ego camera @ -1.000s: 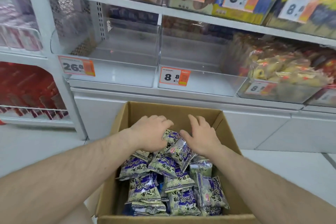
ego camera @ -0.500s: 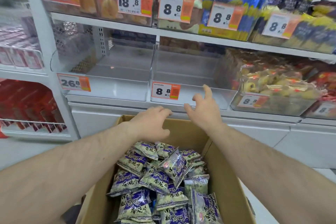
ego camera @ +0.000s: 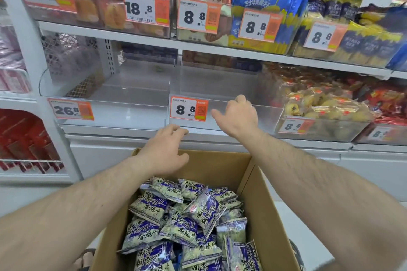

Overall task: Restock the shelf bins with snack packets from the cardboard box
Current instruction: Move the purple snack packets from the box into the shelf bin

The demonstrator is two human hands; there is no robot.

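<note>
An open cardboard box (ego camera: pixel 267 209) stands low in the middle, with several purple-and-green snack packets (ego camera: pixel 176 218) piled in it. Above it sits an empty clear shelf bin (ego camera: pixel 269 109) with an 8.8 price tag (ego camera: pixel 188 109). My right hand (ego camera: pixel 239 117) is at that bin's front rim, its fingers curled over the edge and its thumb pointing left. My left hand (ego camera: pixel 164 149) hovers above the box's far edge, just below the shelf lip. Its fingers are loosely curled and hold nothing.
A second empty clear bin (ego camera: pixel 132 97) tagged 26.8 lies to the left. To the right, a bin (ego camera: pixel 319 132) holds yellow wrapped snacks. The upper shelf (ego camera: pixel 220 47) carries full bins of cakes and blue biscuit bags. Red packs fill a rack (ego camera: pixel 26 138) at far left.
Both hands rose out of the box without packets. My right hand went up to the empty 8.8 bin's rim and its fingers curled there. My left hand stopped over the box's far edge.
</note>
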